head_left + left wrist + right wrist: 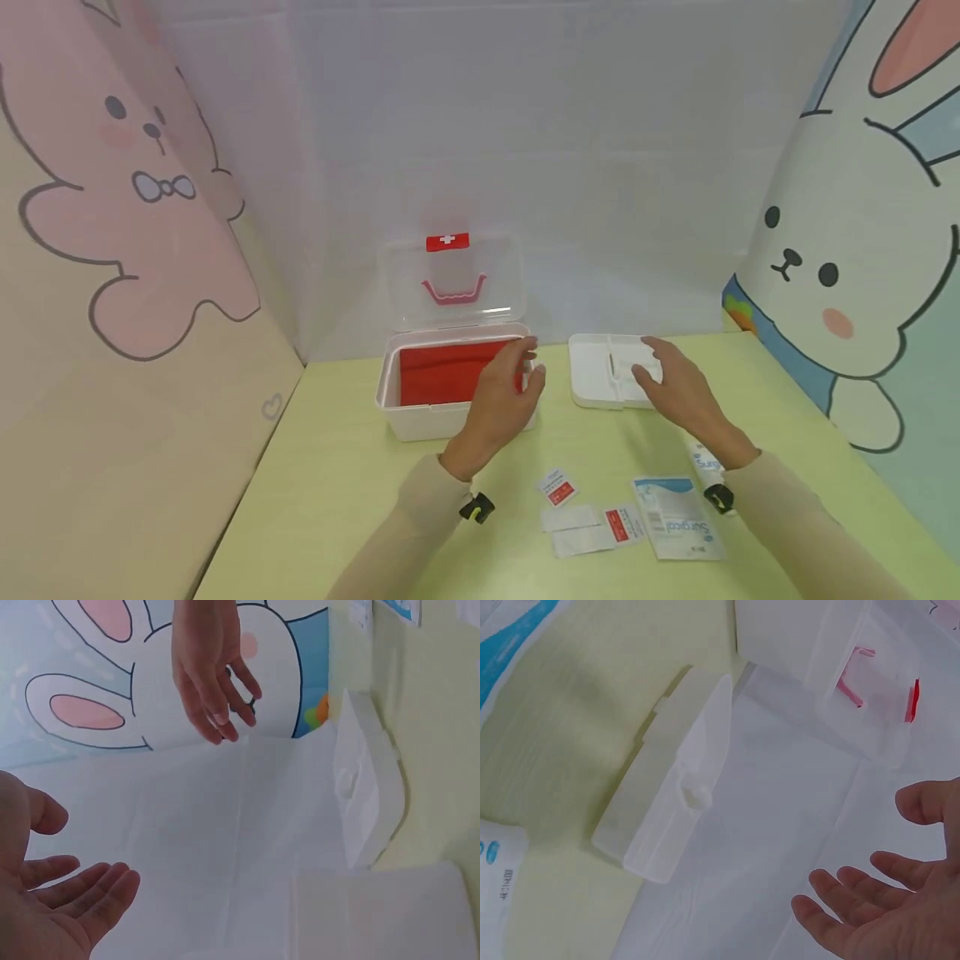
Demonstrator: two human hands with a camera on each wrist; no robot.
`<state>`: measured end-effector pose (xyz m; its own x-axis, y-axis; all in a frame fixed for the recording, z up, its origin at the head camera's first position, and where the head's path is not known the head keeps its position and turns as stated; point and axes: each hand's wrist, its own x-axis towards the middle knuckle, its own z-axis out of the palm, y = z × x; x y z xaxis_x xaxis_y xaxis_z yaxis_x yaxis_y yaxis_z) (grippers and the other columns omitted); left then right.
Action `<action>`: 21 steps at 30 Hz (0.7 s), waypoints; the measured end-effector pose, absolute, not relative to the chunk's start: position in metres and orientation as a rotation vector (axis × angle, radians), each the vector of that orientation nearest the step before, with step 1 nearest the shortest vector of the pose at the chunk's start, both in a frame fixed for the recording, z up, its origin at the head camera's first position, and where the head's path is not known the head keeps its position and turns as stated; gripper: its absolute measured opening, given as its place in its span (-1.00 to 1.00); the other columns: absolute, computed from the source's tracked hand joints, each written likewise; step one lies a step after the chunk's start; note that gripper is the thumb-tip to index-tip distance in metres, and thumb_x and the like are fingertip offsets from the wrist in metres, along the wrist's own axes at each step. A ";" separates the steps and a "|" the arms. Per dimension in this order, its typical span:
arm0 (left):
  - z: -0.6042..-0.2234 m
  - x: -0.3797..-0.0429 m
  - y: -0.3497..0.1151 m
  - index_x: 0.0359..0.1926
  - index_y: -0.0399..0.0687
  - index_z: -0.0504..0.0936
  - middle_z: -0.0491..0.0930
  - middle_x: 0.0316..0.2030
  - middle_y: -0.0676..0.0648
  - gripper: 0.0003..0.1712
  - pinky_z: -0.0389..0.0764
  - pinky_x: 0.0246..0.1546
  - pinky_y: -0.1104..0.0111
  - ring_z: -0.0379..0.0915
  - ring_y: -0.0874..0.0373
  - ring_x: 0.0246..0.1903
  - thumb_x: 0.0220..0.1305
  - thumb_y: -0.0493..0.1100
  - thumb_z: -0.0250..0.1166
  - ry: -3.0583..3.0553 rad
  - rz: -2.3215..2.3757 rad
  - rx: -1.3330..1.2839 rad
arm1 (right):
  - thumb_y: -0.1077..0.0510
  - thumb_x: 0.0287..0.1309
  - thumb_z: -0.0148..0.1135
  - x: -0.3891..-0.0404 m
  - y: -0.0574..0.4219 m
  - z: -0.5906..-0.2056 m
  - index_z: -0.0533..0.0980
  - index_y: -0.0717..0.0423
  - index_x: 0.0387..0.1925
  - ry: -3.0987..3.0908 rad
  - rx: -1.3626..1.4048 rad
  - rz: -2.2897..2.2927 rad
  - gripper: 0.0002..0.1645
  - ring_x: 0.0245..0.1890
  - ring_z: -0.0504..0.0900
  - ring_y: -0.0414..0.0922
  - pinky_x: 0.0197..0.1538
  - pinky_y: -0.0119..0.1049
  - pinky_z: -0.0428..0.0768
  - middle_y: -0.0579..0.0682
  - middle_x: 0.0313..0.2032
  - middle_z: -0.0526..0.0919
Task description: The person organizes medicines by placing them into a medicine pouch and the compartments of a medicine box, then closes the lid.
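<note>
My left hand (pixel 501 404) hovers over the right side of a white first-aid box (pixel 423 423), its fingers loosely bent and holding nothing. Something flat and red (pixel 442 372) lies inside the box. The clear lid (pixel 405 287), with a pink handle and a red white-cross latch, stands raised behind. Above the right end of a white divided tray (pixel 588 377) is my right hand (pixel 682 392), fingers spread. The right wrist view shows this right hand (pixel 892 900) apart from the tray (pixel 656 787). In the left wrist view the left palm (pixel 52 900) has nothing in it.
Nearer on the yellow-green table (pixel 322 500) lie small red-and-white sachets (pixel 558 488), white packets (pixel 581 540), a blue-and-white "Surgical" packet (pixel 678 521) and a white tube (pixel 705 462), partly behind my right wrist. Curtains with cartoon animals (pixel 825 317) enclose the table.
</note>
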<state>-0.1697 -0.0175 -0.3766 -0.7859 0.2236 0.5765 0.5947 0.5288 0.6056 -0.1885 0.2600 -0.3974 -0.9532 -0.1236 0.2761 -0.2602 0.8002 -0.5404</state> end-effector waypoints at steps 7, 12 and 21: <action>-0.414 -0.179 0.015 0.28 -0.11 0.44 0.58 0.16 -0.08 -0.55 0.63 0.01 0.41 0.59 0.11 0.07 0.41 -0.13 0.11 -2.582 -1.225 -0.696 | 0.08 0.40 0.01 -0.196 0.282 -0.414 0.18 0.42 0.36 -2.829 0.255 0.826 -0.33 0.20 0.39 0.40 0.18 0.30 0.39 0.47 0.30 0.30; -0.441 -0.190 0.034 0.22 -0.09 0.50 0.65 0.06 -0.04 -0.60 0.63 -0.07 0.48 0.63 0.20 -0.03 0.42 -0.13 0.08 -2.648 -1.225 -0.678 | 0.09 0.37 0.04 -0.203 0.292 -0.424 0.22 0.46 0.33 -2.855 0.229 0.789 -0.33 0.18 0.41 0.42 0.15 0.30 0.41 0.51 0.26 0.33; -0.474 -0.213 0.061 0.14 -0.19 0.53 0.69 -0.36 -0.02 -0.62 0.54 -0.36 0.45 0.52 0.23 -0.46 0.40 -0.14 0.10 -2.751 -1.081 -0.446 | 0.10 0.34 0.04 -0.209 0.302 -0.436 0.30 0.52 0.24 -2.958 0.222 0.715 -0.37 0.17 0.37 0.47 0.16 0.32 0.39 0.54 0.19 0.39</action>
<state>-0.2130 0.0608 -0.4744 -0.9442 0.2183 0.2468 0.3279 0.6957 0.6391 -0.2095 0.3023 -0.4357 -0.9854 -0.1195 0.1210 -0.1616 0.8798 -0.4470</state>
